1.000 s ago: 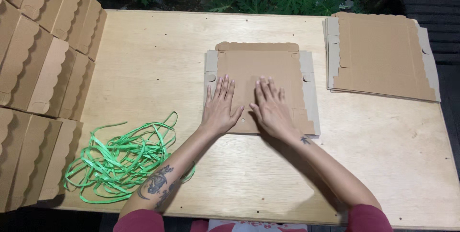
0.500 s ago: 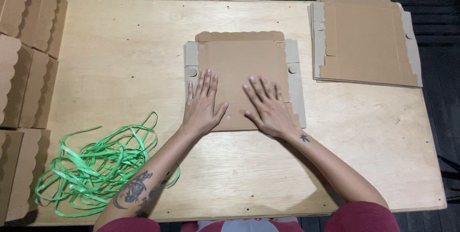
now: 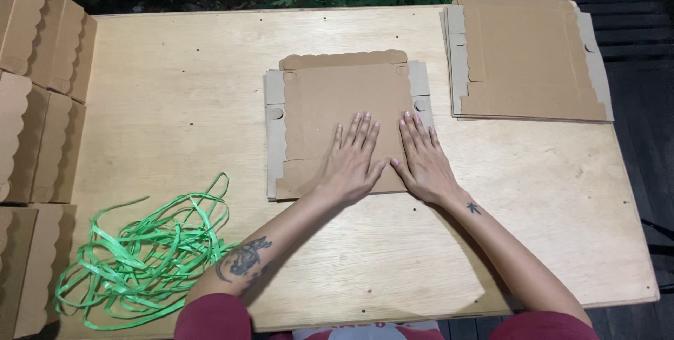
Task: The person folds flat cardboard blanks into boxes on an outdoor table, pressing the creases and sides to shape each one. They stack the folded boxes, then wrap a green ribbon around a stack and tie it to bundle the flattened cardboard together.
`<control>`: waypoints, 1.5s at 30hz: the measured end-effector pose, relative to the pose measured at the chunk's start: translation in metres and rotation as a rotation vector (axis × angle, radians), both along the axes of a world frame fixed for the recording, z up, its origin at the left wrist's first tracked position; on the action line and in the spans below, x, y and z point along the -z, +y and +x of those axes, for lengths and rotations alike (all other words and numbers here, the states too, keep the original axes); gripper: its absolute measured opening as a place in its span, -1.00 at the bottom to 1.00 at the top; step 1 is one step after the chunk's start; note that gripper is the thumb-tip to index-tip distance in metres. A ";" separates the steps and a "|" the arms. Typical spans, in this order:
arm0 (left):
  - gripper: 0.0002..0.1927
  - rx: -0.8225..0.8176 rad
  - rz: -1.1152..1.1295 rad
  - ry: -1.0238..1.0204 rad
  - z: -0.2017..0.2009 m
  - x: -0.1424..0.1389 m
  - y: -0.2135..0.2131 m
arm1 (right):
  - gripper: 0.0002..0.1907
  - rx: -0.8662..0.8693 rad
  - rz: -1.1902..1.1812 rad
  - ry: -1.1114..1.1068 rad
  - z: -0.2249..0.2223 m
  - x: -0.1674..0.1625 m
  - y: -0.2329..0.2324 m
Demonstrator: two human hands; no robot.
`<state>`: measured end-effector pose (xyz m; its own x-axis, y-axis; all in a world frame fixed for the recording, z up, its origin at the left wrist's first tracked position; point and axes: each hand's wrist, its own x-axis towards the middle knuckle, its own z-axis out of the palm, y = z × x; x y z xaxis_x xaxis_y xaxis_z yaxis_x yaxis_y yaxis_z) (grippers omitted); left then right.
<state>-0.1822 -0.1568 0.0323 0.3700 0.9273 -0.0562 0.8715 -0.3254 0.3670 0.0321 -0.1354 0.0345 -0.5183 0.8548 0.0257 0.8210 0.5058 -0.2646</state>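
Plywood surface (image 3: 175,101) carries a flat cardboard blank (image 3: 330,101) at centre; left hand (image 3: 351,164) and right hand (image 3: 425,164) press it, grip flat, fingers spread (holding nothing). Green strapping (image 3: 140,263) at 8 o'clock.

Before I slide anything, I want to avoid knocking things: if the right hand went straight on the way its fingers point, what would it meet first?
The right hand lies flat on the cardboard blank, fingers pointing away, slightly left. It would probably cross the blank's scalloped far edge, then bare table. The stack of flat blanks sits off to the right.
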 end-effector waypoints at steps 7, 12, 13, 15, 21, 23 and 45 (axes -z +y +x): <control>-0.17 -0.125 0.094 0.084 0.027 0.010 0.079 | -0.15 -0.013 0.013 -0.010 0.002 0.000 -0.002; -0.10 -0.259 0.106 0.090 0.026 0.014 0.134 | -0.15 -0.002 0.009 -0.028 0.000 -0.003 -0.002; -0.08 -0.267 0.084 0.100 0.028 0.015 0.139 | -0.15 -0.004 0.020 -0.032 0.000 -0.004 -0.002; -0.04 -0.288 0.047 0.123 0.030 0.013 0.148 | -0.15 0.003 0.004 -0.026 0.000 -0.004 -0.003; -0.05 -0.316 0.042 -0.075 0.025 -0.003 0.150 | -0.17 0.000 0.029 -0.019 0.000 -0.003 -0.002; -0.17 -0.273 0.051 -0.316 0.012 -0.008 0.129 | -0.17 0.001 0.021 -0.018 0.001 -0.003 -0.003; -0.21 0.003 0.156 0.033 -0.085 -0.023 -0.032 | -0.20 -0.160 0.058 0.010 -0.097 -0.015 -0.017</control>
